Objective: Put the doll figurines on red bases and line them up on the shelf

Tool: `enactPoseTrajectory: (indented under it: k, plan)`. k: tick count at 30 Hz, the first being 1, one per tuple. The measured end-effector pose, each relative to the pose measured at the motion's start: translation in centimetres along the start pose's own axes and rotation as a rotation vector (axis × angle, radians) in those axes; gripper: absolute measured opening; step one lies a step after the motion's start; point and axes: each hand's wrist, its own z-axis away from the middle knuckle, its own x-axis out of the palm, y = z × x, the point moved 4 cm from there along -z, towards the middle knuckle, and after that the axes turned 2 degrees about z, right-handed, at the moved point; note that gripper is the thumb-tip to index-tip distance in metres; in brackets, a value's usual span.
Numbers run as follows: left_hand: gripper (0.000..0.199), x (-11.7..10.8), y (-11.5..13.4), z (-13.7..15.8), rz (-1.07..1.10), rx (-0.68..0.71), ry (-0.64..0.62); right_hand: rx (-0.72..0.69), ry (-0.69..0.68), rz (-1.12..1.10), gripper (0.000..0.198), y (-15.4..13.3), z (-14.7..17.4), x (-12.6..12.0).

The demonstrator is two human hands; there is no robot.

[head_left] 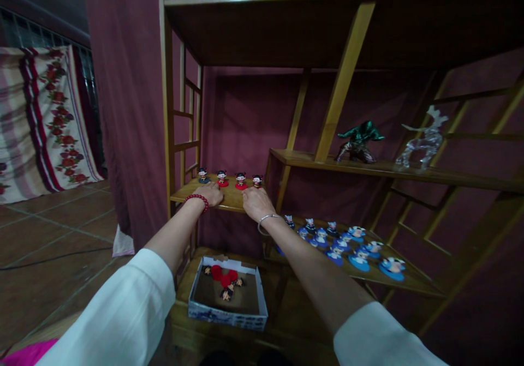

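A row of small doll figurines with black hair buns stands on a narrow wooden shelf [231, 200]. The leftmost figurine [203, 175] has a dark base; beside it are a red figurine [221, 178] and another red figurine [240, 180]. My left hand [210, 193], with a red bead bracelet, lies at the shelf's front before the two left figurines, fingers loosely extended and apparently holding nothing. My right hand [256, 203], wearing a silver bangle, has its fingers curled at the rightmost figurine [257, 180], whose lower part it hides.
Below, an open cardboard box [227, 318] holds several red, black-haired figurines [226, 294]. Several blue-based figurines [360, 258] stand on a lower right shelf. Above them are a dark green statuette [360, 141] and a clear deer figure [423, 139]. A wooden upright [346, 82] divides the shelving.
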Motion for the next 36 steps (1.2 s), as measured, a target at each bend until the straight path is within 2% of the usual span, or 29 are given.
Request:
enactPoseTrajectory:
  k: [6,19,23,27,30,32,36]
  plan:
    - [0.048,-0.2,-0.2,-0.1,0.009,-0.043,-0.005,0.016,-0.012,-0.012,0.031,0.2,-0.2,0.2]
    - [0.052,-0.5,-0.1,0.4,0.03,-0.124,0.075,0.043,-0.03,-0.005,0.033,-0.2,0.2,-0.5]
    - [0.048,-0.6,-0.2,0.8,0.071,-0.154,0.144,0.033,-0.026,0.0,0.033,-0.2,0.2,-0.5]
    - [0.04,-1.2,-1.2,1.2,0.098,-0.291,0.257,0.045,-0.023,-0.006,0.033,-0.1,0.3,-0.4]
    - [0.042,-1.8,-2.5,1.1,0.085,-0.39,0.339,0.036,-0.015,-0.011,0.033,-0.1,0.2,-0.4]
    - [0.042,-1.7,-3.3,0.6,0.104,-0.399,0.262,0.032,-0.01,0.0,0.032,-0.1,0.2,-0.4]
    - [0.034,-1.1,-4.1,-0.5,0.126,-0.303,0.118,0.019,-0.02,0.007,0.033,-0.1,0.2,-0.5]
